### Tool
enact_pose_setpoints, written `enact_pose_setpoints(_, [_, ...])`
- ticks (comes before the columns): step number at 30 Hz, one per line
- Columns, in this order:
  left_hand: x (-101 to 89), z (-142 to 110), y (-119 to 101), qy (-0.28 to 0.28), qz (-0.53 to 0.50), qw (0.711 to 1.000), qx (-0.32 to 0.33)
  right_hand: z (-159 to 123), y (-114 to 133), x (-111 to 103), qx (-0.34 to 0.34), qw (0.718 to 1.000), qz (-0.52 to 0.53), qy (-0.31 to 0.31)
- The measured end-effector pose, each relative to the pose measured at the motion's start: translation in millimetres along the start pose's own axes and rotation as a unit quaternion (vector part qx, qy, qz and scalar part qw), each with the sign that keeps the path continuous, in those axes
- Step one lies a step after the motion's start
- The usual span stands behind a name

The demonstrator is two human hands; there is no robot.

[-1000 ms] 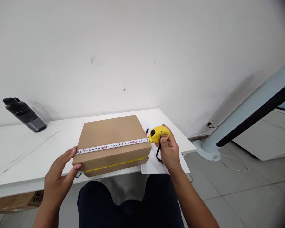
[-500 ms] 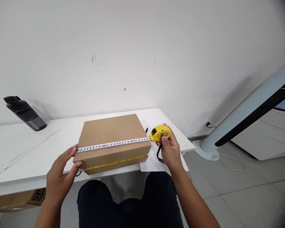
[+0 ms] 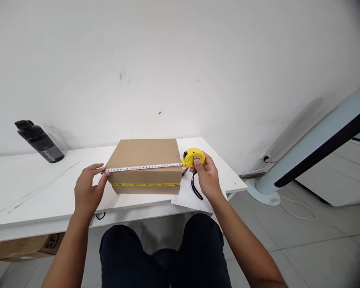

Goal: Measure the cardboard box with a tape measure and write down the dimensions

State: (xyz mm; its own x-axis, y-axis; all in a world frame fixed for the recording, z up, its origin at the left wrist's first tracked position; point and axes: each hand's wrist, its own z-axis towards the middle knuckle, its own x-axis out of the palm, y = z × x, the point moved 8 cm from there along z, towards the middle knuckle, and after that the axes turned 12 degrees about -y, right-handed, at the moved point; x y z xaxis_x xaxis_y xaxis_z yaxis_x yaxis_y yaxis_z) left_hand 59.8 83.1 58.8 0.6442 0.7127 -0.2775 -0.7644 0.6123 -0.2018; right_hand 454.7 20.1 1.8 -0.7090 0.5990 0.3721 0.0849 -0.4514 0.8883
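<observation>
A brown cardboard box (image 3: 148, 154) sits on the white table, its long front side toward me. Across the top near the front edge stretches a white tape measure blade (image 3: 150, 167) with black and red numbers. My left hand (image 3: 91, 188) pinches the blade's end at the box's left front corner. At the opposite corner, my right hand (image 3: 208, 176) grips the yellow tape measure case (image 3: 195, 157), thumb on its side. A black wrist strap (image 3: 195, 189) hangs from the case. Along the box's front face runs a yellow strip (image 3: 147, 185) with small markings.
Under the strap lies a sheet of paper (image 3: 195, 200), with a red-and-black pen (image 3: 185, 171) by the box. A black bottle (image 3: 43, 143) stands at the left against the wall. A tower fan (image 3: 312, 148) is on the floor at right; a carton (image 3: 24, 248) is below the table.
The box has shifted back from the table's front edge and turned squarer to it. Both hands and the stretched tape moved along with it, still at the same corners.
</observation>
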Motion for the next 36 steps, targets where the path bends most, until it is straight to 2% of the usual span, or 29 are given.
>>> enact_pose_setpoints(3, [-13.9, 0.8, -25.8, -0.043, 0.013, 0.996, 0.08, -8.2, 3.8, -10.3, 0.001, 0.999, 0.029, -0.019])
enact_pose_setpoints(5, [-29.8, -8.3, -59.2, -0.068, 0.005, 0.988, 0.141, -22.4, 5.2, -20.3, -0.001, 0.998, 0.056, -0.013])
enact_pose_setpoints(8, [-43.6, -28.7, -122.1, -0.07, -0.044, 0.973, 0.215, -53.9, 8.0, -28.0, -0.005, 0.997, 0.077, 0.027])
enact_pose_setpoints(10, [-41.7, -40.5, -159.1, -0.058, -0.09, 0.967, 0.229, -77.4, 9.5, -26.9, -0.007, 0.996, 0.065, 0.057])
enact_pose_setpoints(12, [-32.7, -50.3, -185.8, -0.046, -0.133, 0.965, 0.222, -99.5, 8.5, -22.6, -0.005, 0.995, 0.041, 0.089])
enact_pose_setpoints(15, [-15.4, -64.0, -203.8, -0.031, -0.165, 0.969, 0.183, -123.1, 0.6, -19.5, 0.016, 0.993, 0.02, 0.117])
enact_pose_setpoints(17, [-4.4, -74.0, -206.1, -0.012, -0.167, 0.974, 0.154, -128.4, -7.3, -24.1, 0.045, 0.993, 0.027, 0.106])
enact_pose_setpoints(20, [7.6, -89.3, -207.8, 0.024, -0.168, 0.975, 0.141, -121.7, -19.0, -34.7, 0.118, 0.988, 0.068, 0.078])
enact_pose_setpoints(23, [17.2, -98.2, -207.7, 0.052, -0.155, 0.975, 0.148, -104.6, -26.5, -40.2, 0.204, 0.967, 0.134, 0.073])
enact_pose_setpoints(26, [28.6, -96.1, -195.0, 0.069, -0.079, 0.987, 0.12, -88.4, -34.3, -39.0, 0.272, 0.941, 0.182, 0.083])
enact_pose_setpoints(29, [31.6, -87.9, -167.7, 0.048, -0.01, 0.998, 0.042, -85.7, -49.3, -30.8, 0.318, 0.923, 0.179, 0.12])
enact_pose_setpoints(31, [30.9, -86.6, -146.3, 0.041, -0.004, 0.999, -0.01, -93.5, -61.5, -22.3, 0.337, 0.912, 0.168, 0.166])
enact_pose_setpoints(34, [30.8, -97.3, -106.6, 0.063, -0.019, 0.993, -0.094, -115.4, -77.5, -9.2, 0.358, 0.884, 0.193, 0.229])
enact_pose_setpoints(36, [28.0, -111.8, -73.3, 0.074, -0.02, 0.983, -0.167, -136.4, -84.4, 0.2, 0.379, 0.853, 0.22, 0.284])
